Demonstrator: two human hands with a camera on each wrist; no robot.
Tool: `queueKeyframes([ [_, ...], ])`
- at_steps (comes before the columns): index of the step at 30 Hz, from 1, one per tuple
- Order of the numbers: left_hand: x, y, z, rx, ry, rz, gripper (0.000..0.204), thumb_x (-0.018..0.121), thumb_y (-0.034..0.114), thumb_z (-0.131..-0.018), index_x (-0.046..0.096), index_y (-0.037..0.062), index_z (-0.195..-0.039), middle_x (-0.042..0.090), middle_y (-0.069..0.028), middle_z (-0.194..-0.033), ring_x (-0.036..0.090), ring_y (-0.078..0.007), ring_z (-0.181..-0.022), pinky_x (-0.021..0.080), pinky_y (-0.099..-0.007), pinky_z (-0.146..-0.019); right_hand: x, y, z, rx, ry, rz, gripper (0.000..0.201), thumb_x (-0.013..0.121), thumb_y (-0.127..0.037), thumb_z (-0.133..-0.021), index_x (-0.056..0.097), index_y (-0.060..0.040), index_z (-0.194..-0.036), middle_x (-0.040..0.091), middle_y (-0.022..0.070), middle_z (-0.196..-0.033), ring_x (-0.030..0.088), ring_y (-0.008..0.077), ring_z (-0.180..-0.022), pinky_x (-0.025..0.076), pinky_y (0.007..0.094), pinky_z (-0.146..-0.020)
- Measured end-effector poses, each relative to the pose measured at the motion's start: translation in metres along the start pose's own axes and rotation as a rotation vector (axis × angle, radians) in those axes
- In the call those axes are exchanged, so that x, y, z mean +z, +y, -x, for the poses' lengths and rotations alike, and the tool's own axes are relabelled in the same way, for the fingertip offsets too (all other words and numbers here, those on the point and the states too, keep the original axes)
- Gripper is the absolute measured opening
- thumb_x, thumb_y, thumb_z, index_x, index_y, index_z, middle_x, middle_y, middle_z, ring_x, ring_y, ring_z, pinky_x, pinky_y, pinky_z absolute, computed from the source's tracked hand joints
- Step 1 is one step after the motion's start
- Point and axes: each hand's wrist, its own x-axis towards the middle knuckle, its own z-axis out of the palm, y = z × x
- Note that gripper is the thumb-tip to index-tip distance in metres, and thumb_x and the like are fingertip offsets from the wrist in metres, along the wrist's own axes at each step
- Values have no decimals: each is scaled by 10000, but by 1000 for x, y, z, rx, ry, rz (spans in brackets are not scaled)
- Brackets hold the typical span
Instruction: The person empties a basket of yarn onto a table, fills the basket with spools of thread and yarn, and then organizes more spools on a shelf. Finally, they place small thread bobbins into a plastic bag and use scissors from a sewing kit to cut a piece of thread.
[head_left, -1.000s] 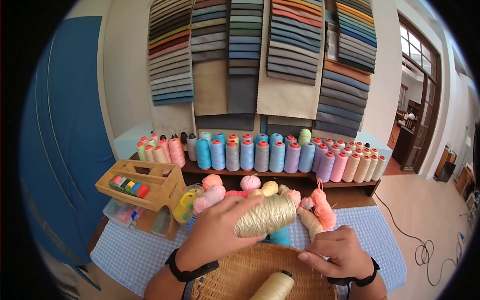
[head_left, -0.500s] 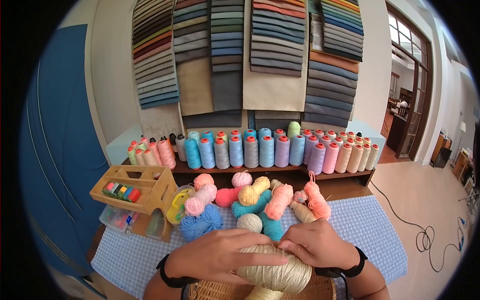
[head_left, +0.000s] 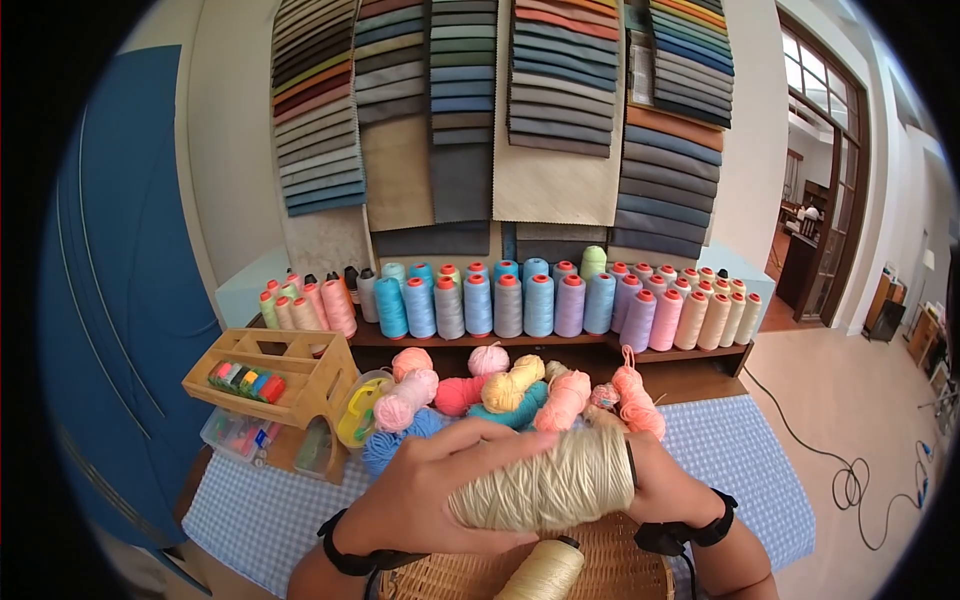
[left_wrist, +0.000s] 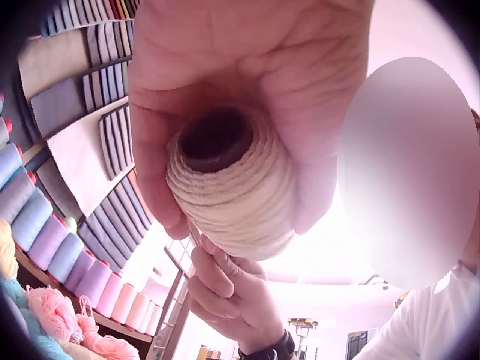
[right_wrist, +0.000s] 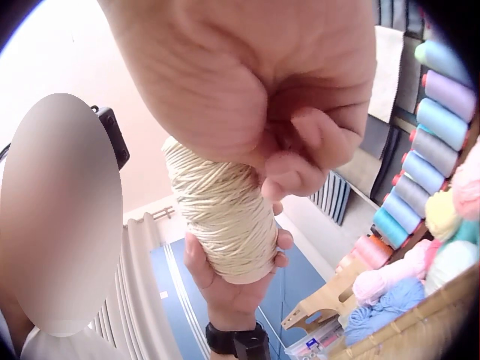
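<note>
A large cone of cream yarn (head_left: 550,482) lies nearly level in front of me, above a woven basket (head_left: 625,560). My left hand (head_left: 425,490) grips it from the left, fingers along the top and thumb beneath. The hollow dark core (left_wrist: 217,139) shows in the left wrist view. At the cone's right end, partly hidden behind it, is my right hand (head_left: 675,485). Its curled fingers (right_wrist: 319,142) pinch the yarn's loose strand, which is mostly hidden. A smaller pale-yellow thread cone (head_left: 545,572) with a dark tip lies in the basket.
Balls and skeins of yarn (head_left: 515,385) lie on the checked cloth (head_left: 720,450) behind the basket. Rows of thread cones (head_left: 508,308) stand on a dark shelf. A wooden caddy (head_left: 300,400) is at left, next to a clear box (head_left: 235,437). Fabric swatches (head_left: 560,90) hang behind.
The cream cone dipped toward the basket with both hands close together on top, then rose and turned level. My right hand went from the basket's right side over the cone to its far right end.
</note>
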Motion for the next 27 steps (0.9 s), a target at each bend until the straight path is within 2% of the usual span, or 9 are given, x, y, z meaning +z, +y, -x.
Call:
queueKeyframes([
  [3, 1, 2, -4, -7, 118, -2, 748, 894, 244, -731, 596, 72, -1395, 660, -125, -1137, 686, -243, -975, 550, -338, -867, 0, 7, 1, -38, 39, 78, 255, 691, -60, -846, 667, -51, -1100, 708, 183, -995, 623, 414, -1092, 426, 494, -1019],
  [5, 1, 4, -4, -57, 127, -19, 777, 895, 244, -728, 571, 39, -1404, 668, -144, -1135, 683, -252, -981, 542, -351, -881, -6, 4, -1, 35, -70, 79, 335, 616, 37, -860, 669, 24, -1190, 466, 241, -1488, 694, 180, -1054, 494, 354, -1037],
  [6, 1, 4, -4, -57, 128, -19, 777, 895, 244, -728, 571, 39, -1404, 668, -144, -1135, 683, -252, -981, 542, -351, -881, -5, 1, -1, 35, -70, 78, 335, 616, 37, -860, 669, 24, -1190, 466, 241, -1488, 694, 180, -1054, 494, 354, -1037],
  [12, 5, 7, -2, -172, 127, -32, 848, 913, 311, -664, 571, -12, -1370, 671, -195, -1244, 677, -273, -1115, 500, -364, -982, -2, -1, 1, 33, 29, -3, 236, 590, 63, -853, 696, 47, -1063, 140, 297, -1609, 731, 136, -841, 604, 237, -649],
  [15, 7, 7, -3, -185, 154, -7, 838, 899, 312, -675, 568, -10, -1374, 677, -195, -1235, 685, -274, -1108, 502, -364, -982, -1, -15, 0, 30, 98, 50, 212, 590, 69, -857, 709, 33, -1028, 265, 298, -1563, 732, 136, -750, 606, 245, -631],
  [17, 8, 6, -4, -104, 193, -31, 774, 875, 245, -735, 560, 31, -1408, 684, -195, -1121, 705, -276, -951, 550, -356, -836, 0, -18, 1, 44, 92, 50, 170, 575, 73, -865, 709, 25, -958, 595, 237, -1320, 722, 130, -661, 589, 257, -580],
  [18, 8, 5, -4, -104, 194, -31, 774, 875, 245, -735, 560, 31, -1408, 684, -195, -1121, 705, -276, -951, 550, -356, -836, -1, -19, 2, 44, 91, 50, 170, 575, 73, -865, 709, 25, -958, 595, 237, -1320, 722, 130, -661, 589, 257, -580],
  [20, 9, 5, -4, -92, 209, -23, 763, 873, 240, -736, 565, 28, -1402, 686, -202, -1106, 706, -277, -940, 549, -354, -834, -2, -20, 3, 63, 37, 94, 137, 561, 70, -877, 691, 27, -888, 740, 102, -903, 717, 126, -631, 567, 264, -542],
  [27, 11, 9, -5, -59, 252, -47, 750, 876, 223, -721, 584, 26, -1382, 684, -189, -1092, 706, -281, -942, 553, -351, -833, -3, -27, 5, -15, 35, 139, 142, 557, 67, -881, 691, 22, -880, 721, 57, -752, 713, 124, -602, 568, 263, -541],
])
